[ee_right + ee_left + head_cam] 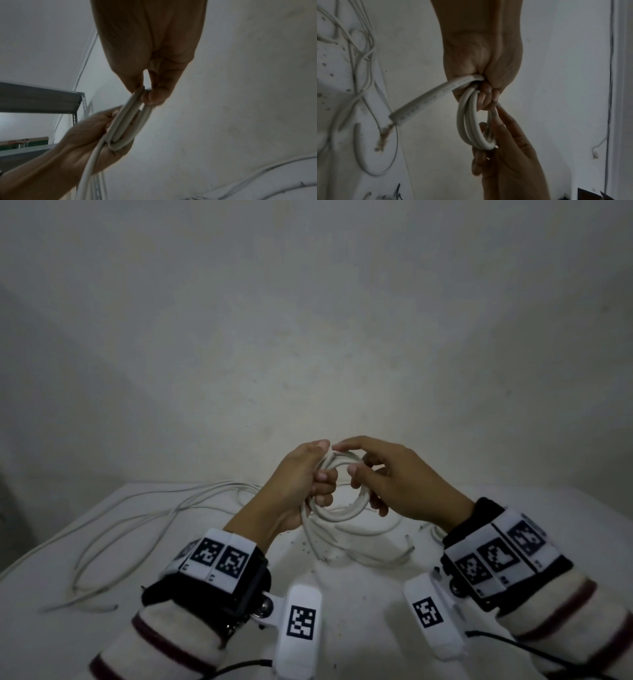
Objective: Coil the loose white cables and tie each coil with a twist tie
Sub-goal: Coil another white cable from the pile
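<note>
A small coil of thick white cable (346, 510) hangs in the air above the white table (359, 604), held between both hands. My left hand (301, 477) grips the coil's left side with its fingers curled through the loops (471, 121). My right hand (380, 470) pinches the coil's right side (135, 98) between thumb and fingers. The cable's cut end (419, 102), with bare wire strands showing, sticks out from my left fist. No twist tie is visible.
Loose white cables (137, 518) sprawl over the table's left half, and more lie under the hands (370, 539). A plain wall (308, 337) rises behind the table. A grey metal shelf (51, 100) shows in the right wrist view.
</note>
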